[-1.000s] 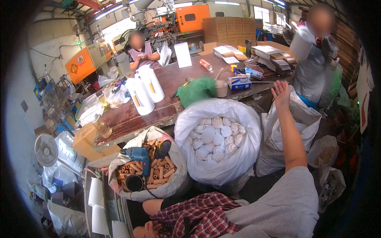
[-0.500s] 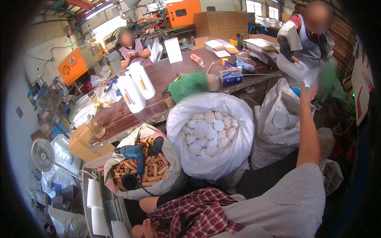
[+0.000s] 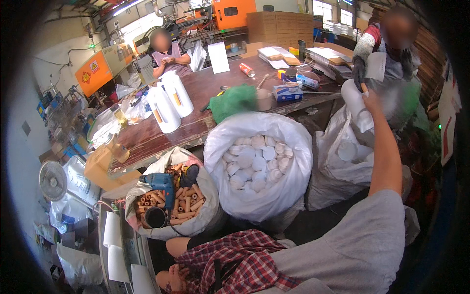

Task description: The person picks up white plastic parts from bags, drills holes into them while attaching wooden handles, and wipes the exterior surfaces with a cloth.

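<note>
My R hand [image 3: 371,104] is at the white jug [image 3: 350,98], approx 2 o'clock; can't tell if it's gripping. Co-worker's glove [image 3: 359,71] is there too: prob. a shared hold, needing steady support clear of the sack [image 3: 327,179] at 3. L hand [image 3: 177,279] at 7, by plaid cloth [image 3: 235,252], grip unclear. Drill [image 3: 160,181] at 8.

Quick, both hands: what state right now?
Left hand: resting beside the plaid cloth, nothing visible in it; open or closed can't be told.
Right hand: at the white jug's handle; grip can't be told.
</note>
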`<action>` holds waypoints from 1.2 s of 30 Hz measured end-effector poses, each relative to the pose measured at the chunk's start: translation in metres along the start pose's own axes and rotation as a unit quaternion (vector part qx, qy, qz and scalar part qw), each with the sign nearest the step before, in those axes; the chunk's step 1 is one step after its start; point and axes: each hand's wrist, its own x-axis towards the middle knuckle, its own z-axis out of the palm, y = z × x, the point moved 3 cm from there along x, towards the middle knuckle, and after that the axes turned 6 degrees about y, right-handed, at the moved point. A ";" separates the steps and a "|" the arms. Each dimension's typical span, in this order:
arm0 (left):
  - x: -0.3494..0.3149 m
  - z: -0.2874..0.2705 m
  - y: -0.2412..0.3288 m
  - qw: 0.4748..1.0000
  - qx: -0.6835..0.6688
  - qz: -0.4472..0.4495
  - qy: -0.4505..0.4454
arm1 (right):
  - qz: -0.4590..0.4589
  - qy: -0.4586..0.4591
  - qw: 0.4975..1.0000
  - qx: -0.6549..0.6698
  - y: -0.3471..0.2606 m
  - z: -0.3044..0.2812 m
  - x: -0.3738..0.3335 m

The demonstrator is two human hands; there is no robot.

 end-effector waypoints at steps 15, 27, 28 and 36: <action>-0.054 0.075 0.116 0.963 0.112 0.224 -0.095 | -0.148 -0.340 0.757 0.538 -0.303 -0.102 -0.211; -0.110 0.056 0.187 0.807 0.048 0.582 0.092 | -0.080 -0.631 0.282 0.718 -0.486 -0.086 -0.457; -0.118 0.046 0.186 0.794 0.065 0.593 0.120 | -0.120 -0.650 0.301 0.687 -0.496 -0.085 -0.467; -0.177 0.025 0.176 0.745 0.218 0.593 0.215 | -0.231 -0.604 0.426 0.632 -0.546 -0.123 -0.541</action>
